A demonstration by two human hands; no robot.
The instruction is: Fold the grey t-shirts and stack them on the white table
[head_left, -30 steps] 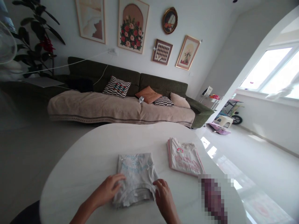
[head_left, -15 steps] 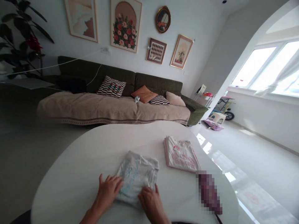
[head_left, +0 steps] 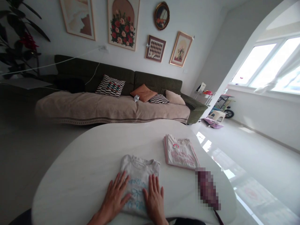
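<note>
Currently a folded grey-white shirt (head_left: 140, 181) with light blue print is being pressed flat on the near side of the white round table (head_left: 93, 162). Left hand (head_left: 116, 197) is being laid palm-down on the shirt's left half, fingers spread and extended, nothing being gripped. Right hand (head_left: 154, 200) is being laid palm-down on the shirt's lower right part, fingers straight and close together, also open (no pinch on the fabric from either hand). The two hands are being kept just beside each other, with a strip of the blue print showing between them. The shirt's neckline is being pointed away from the person.

A second folded garment, a white-and-pink top (head_left: 180, 152), is lying further right on the table, well apart from the hands. A blurred-out dark item (head_left: 208, 189) is sitting near the table's right edge, close to the top. Beyond the table a dark green sofa (head_left: 112, 90) with a beige cover and cushions is seen against the wall, under framed pictures (head_left: 122, 23).
</note>
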